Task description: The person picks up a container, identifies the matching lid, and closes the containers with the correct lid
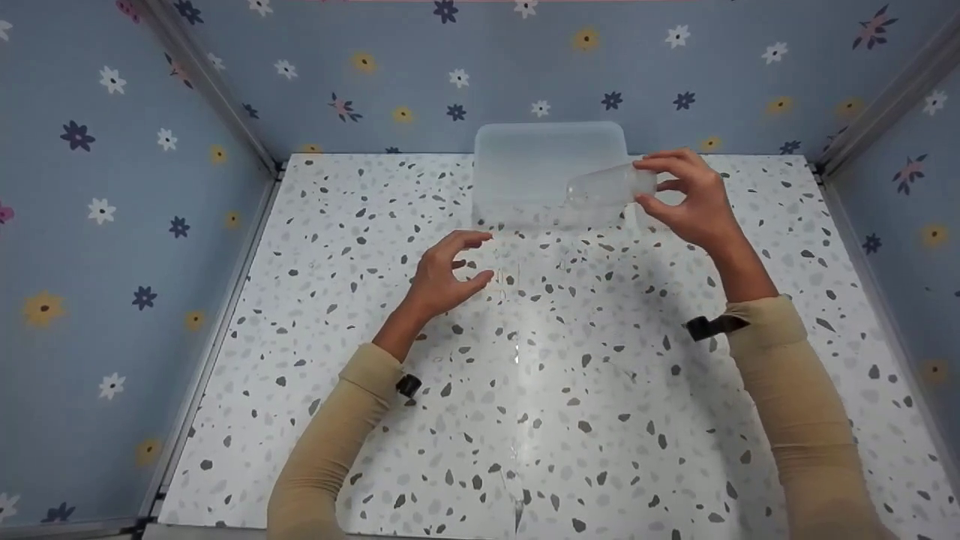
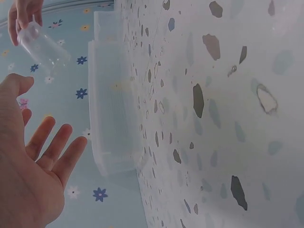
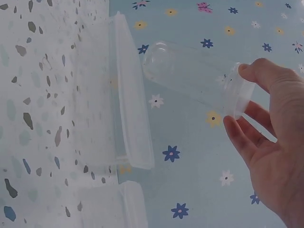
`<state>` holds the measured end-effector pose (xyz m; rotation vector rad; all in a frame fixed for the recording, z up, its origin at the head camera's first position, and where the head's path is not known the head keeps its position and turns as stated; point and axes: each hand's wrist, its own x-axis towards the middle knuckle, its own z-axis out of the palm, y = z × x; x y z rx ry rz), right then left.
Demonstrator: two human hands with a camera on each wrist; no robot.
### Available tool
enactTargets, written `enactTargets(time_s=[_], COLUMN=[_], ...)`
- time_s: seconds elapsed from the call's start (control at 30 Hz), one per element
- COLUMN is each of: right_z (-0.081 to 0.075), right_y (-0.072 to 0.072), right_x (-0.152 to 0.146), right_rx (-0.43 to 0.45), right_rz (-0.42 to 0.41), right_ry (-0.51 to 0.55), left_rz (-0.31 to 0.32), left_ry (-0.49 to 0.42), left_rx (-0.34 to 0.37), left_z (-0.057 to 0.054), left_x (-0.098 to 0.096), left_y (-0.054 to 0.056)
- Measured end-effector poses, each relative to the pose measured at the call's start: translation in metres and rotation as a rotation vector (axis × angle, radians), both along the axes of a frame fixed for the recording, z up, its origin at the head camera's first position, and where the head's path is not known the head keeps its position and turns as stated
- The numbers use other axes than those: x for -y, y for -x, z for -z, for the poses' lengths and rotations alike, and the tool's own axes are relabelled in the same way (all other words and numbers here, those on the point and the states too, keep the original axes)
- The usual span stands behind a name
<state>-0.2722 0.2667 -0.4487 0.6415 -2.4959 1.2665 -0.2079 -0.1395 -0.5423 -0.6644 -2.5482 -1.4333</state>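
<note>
My right hand (image 1: 694, 196) grips a clear plastic cup (image 1: 604, 187) by one end, thumb on one side and fingers on the other. The cup (image 3: 190, 76) lies nearly sideways in the air, its far end pointing left. In the head view it overlaps a translucent plastic box (image 1: 540, 161) at the back of the table. My left hand (image 1: 442, 274) hovers left of and in front of the box with nothing in it. Its fingers and thumb are spread apart, as the left wrist view of the hand (image 2: 38, 156) also shows.
A speckled white tabletop (image 1: 420, 450) lies beneath both hands. Blue flowered panels (image 1: 405, 75) wall in the back and both sides. Beside the box, the right wrist view shows a second translucent plastic piece (image 3: 135, 204).
</note>
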Motion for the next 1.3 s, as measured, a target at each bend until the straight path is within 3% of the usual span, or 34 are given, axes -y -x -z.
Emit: enactTargets(time_s=[0.4,0.7,1.0,1.3], right_z=[-0.01,-0.016,-0.01,-0.006], right_y=[0.029,0.047,0.064,0.082], right_x=[-0.007,-0.013,-0.018,-0.017], right_rx=[-0.127,-0.073,-0.021,0.006], right_rz=[0.213,0.344,0.443,0.48], right_ry=[-0.036,-0.052,-0.07,-0.082], left_rz=[-0.008,-0.025,-0.035,-0.037], left_ry=[-0.024,-0.009,-0.005,-0.023], left_rx=[0.029,0.036,0.032,0.045], left_z=[0.004,0.006,0.006,0.008], left_x=[0.002,0.006,0.009,0.009], left_y=[-0.001,-0.002,-0.002,-0.003])
